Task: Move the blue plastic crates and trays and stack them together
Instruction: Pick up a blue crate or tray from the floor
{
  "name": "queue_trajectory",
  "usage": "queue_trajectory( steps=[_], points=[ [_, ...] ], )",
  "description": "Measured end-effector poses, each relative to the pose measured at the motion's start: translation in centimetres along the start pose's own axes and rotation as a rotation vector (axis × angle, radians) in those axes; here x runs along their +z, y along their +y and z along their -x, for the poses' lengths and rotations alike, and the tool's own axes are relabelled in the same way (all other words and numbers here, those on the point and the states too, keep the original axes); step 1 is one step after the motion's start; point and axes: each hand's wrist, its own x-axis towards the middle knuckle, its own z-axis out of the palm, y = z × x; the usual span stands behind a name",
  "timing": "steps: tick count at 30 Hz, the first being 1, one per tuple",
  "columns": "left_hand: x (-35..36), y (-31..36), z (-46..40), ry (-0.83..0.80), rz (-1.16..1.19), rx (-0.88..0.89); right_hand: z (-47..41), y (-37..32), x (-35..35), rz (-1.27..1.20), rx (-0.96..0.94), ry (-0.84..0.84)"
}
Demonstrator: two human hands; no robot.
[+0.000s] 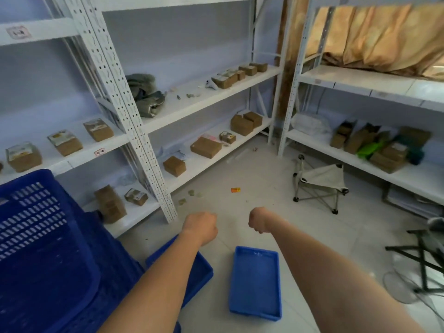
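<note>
While both fists — left hand (201, 226), right hand (259, 221) — hang curled and empty, the loose tray (255, 282) on the floor (252, 179) invites a misstep

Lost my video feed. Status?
Both hands, left and right, fisted, empty. Loose tray on floor, crates left. Path clear.

Blue tray (255, 282) between empty fists.

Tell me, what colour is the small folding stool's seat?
Pale cream or off-white folding stool, seen in the head view.
</note>
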Motion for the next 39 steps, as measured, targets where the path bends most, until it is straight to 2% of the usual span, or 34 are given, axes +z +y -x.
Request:
queue_trajectory(
  steps=[13,22,27,33,39],
  points=[
    [3.4,-2.7,-18.0,-0.058,0.075,0.092,-13.2,1.7,-1.5,-0.034,0.116,0.012],
    [11.0,-0.8,-24.8,-0.178,0.121,0.086,-21.1,6.4,2.8,-0.050,0.193,-0.093],
    [18.0,0.4,-27.5,-0.256,0.135,0.044,-26.2,11.0,8.3,-0.085,0.200,-0.127],
    [29.5,2.2,-30.6,-0.357,0.173,-0.060,-32.6,16.7,17.1,-0.111,0.207,-0.184],
    [42.6,6.4,-33.9,-0.405,0.205,-0.108,-38.5,23.0,27.5,-0.178,0.316,-0.190]
  ],
)
